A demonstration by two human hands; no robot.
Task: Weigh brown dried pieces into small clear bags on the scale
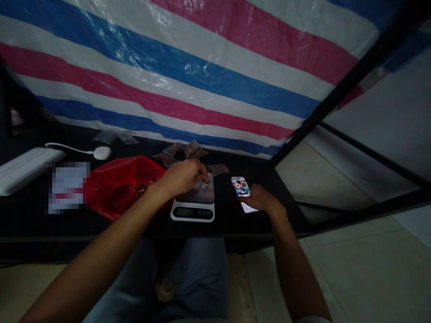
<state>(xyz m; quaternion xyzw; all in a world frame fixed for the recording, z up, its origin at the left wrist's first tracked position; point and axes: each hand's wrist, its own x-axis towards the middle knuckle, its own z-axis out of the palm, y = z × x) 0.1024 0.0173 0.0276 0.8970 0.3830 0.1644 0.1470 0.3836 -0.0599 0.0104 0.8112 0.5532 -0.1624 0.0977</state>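
My left hand (188, 175) is over the steel plate of a white digital kitchen scale (193, 212), its fingers pinched together. At the fingertips is a small golden-brown bit (205, 181) with something clear around it; its exact kind is hard to make out. My right hand (259, 198) reaches across a lit smartphone (249, 207) on the black table, thumb over the screen and fingers at its far side. Left of the scale lies an open red plastic bag (114, 179) with brown pieces (143, 190) inside, partly hidden by my left forearm.
Several small clear packets of brown pieces (193, 149) lie behind the scale, one (218, 169) to its right. Empty clear bags (114, 136), a white corded device (102, 153), a long white box (28, 166) and a blurred packet (67, 186) sit leftward. A striped tarp (188, 67) hangs behind.
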